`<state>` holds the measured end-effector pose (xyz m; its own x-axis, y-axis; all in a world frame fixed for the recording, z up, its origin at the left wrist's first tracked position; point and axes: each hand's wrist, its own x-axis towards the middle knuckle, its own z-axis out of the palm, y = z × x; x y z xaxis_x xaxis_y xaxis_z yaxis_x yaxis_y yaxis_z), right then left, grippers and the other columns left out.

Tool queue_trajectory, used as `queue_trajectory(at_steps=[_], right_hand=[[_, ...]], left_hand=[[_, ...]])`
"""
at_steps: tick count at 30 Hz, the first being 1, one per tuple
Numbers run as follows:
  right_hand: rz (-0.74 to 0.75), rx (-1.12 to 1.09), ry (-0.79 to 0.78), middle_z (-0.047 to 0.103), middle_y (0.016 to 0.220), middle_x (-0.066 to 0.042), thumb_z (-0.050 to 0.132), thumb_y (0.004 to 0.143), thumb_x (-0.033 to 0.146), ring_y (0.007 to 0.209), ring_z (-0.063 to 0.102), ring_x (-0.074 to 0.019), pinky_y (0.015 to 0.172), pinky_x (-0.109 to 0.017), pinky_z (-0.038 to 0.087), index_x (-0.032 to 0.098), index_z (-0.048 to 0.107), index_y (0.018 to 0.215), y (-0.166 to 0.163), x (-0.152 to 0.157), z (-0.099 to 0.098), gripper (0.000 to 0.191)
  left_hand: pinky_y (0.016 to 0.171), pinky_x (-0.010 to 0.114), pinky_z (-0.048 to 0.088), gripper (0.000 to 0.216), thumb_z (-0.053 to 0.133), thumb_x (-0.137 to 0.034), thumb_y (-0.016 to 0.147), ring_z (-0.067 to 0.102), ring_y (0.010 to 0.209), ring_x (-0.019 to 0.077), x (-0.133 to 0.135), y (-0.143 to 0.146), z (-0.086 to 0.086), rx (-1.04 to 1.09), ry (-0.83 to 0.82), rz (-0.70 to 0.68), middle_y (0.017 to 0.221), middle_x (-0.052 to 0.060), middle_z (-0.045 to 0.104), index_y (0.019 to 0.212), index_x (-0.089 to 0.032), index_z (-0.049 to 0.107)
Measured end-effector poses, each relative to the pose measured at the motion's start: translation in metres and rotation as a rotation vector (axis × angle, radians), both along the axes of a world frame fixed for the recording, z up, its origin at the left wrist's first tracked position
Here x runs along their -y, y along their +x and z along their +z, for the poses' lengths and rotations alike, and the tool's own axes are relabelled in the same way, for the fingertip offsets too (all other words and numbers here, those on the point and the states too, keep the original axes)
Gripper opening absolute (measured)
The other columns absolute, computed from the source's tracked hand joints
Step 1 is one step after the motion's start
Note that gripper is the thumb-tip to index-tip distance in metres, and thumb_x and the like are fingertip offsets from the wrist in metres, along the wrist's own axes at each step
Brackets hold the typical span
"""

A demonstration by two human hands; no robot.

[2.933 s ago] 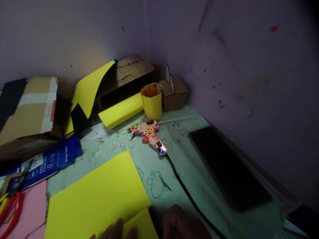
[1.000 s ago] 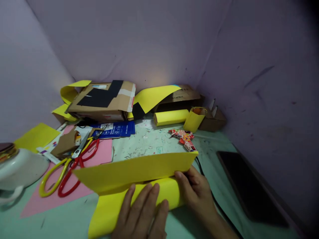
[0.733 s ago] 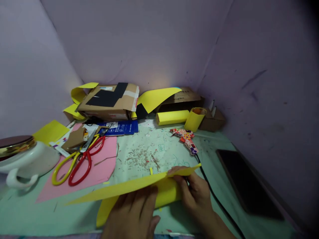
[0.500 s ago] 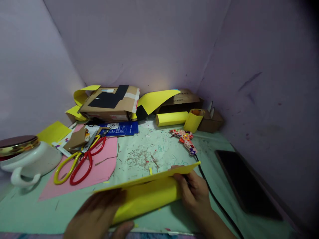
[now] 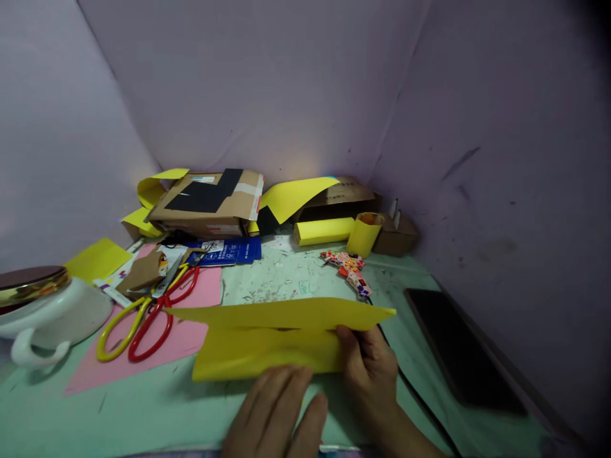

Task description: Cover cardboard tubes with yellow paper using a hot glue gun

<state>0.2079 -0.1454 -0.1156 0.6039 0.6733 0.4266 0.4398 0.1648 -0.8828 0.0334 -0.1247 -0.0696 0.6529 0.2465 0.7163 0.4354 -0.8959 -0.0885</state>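
Pinching the right end of the yellow sheet (image 5: 281, 334), the right hand (image 5: 370, 369) has its thumb on the near face and its fingers tucked behind, a closed grip on the paper where the fold comes together. The left hand (image 5: 277, 413) lies open and flat, fingers spread, its tips just at the sheet's near edge; whether they press the paper or only the bench (image 5: 143, 413) beside it is hard to say. The sheet sits folded over itself near the front of the bench, lower layer flat, upper flap lifted and running out to a point at the right.

Both wrists are cut off by the bottom of the frame, and the right fingers are hidden behind the flap. A black cable (image 5: 420, 401) slips out from under the right hand and runs off toward the lower right. Just beyond the flap lies a patterned glue gun (image 5: 351, 270), partly masked by the paper's edge. Left of the sheet, red and yellow scissors (image 5: 147, 308) rest on pink paper (image 5: 191, 331). Further left a white cup (image 5: 42, 318) is cropped by the frame. At the back stand a cardboard box (image 5: 210, 200), a yellow roll (image 5: 322, 231) and a yellow tube (image 5: 363, 234). On the right a dark slab (image 5: 458, 350) lies in shadow, too dim to identify.
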Motion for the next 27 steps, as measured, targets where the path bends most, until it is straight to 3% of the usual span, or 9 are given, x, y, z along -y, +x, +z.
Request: queue_trajectory(at_steps=[1, 5, 15, 20, 27], right_hand=[[0.006, 0.008, 0.0, 0.063, 0.067, -0.001, 0.05, 0.088, 0.027, 0.062, 0.059, -0.0161, 0.053, -0.023, 0.045, 0.021, 0.06, 0.081, -0.001, 0.0, 0.001, 0.014], [0.102, 0.017, 0.0, 0.062, 0.069, 0.0, 0.048, 0.088, 0.024, 0.061, 0.058, -0.0149, 0.055, -0.023, 0.045, 0.021, 0.06, 0.085, -0.003, -0.001, 0.004, 0.012], [0.189, -0.195, -0.044, 0.055, 0.064, 0.002, 0.049, 0.087, 0.029, 0.059, 0.05, -0.0143, 0.056, -0.024, 0.043, 0.022, 0.054, 0.073, -0.001, -0.004, 0.009, 0.017], [0.249, -0.336, -0.089, 0.059, 0.073, -0.001, 0.052, 0.086, 0.034, 0.062, 0.052, -0.0151, 0.054, -0.024, 0.043, 0.021, 0.057, 0.081, -0.002, 0.0, 0.013, 0.015], [0.137, -0.478, -0.149, 0.057, 0.072, -0.001, 0.055, 0.083, 0.042, 0.066, 0.051, -0.0169, 0.059, -0.026, 0.043, 0.021, 0.057, 0.078, -0.01, 0.0, 0.012, 0.021]], left_hand=[[0.083, 0.037, 0.045, 0.021, 0.048, -0.009, 0.081, 0.061, 0.092, 0.0222, -0.003, 0.01, -0.006, -0.012, 0.04, -0.006, 0.093, 0.008, 0.071, 0.094, -0.017, 0.063], [0.084, 0.044, 0.039, 0.032, 0.04, -0.011, 0.082, 0.056, 0.1, 0.0296, -0.016, 0.027, -0.021, 0.093, -0.048, 0.025, 0.103, 0.015, 0.07, 0.104, -0.008, 0.063], [0.089, 0.055, 0.034, 0.031, 0.044, -0.013, 0.083, 0.051, 0.104, 0.0354, -0.025, 0.019, -0.029, -0.021, -0.075, -0.012, 0.105, 0.017, 0.067, 0.108, -0.009, 0.063], [0.09, 0.054, 0.034, 0.032, 0.047, -0.014, 0.082, 0.052, 0.103, 0.0343, -0.025, 0.018, -0.031, -0.019, -0.105, -0.017, 0.108, 0.016, 0.066, 0.11, -0.01, 0.062], [0.088, 0.053, 0.037, 0.035, 0.043, -0.009, 0.081, 0.05, 0.107, 0.0348, -0.026, 0.019, -0.028, -0.048, -0.088, -0.025, 0.11, 0.018, 0.064, 0.111, -0.007, 0.06]])
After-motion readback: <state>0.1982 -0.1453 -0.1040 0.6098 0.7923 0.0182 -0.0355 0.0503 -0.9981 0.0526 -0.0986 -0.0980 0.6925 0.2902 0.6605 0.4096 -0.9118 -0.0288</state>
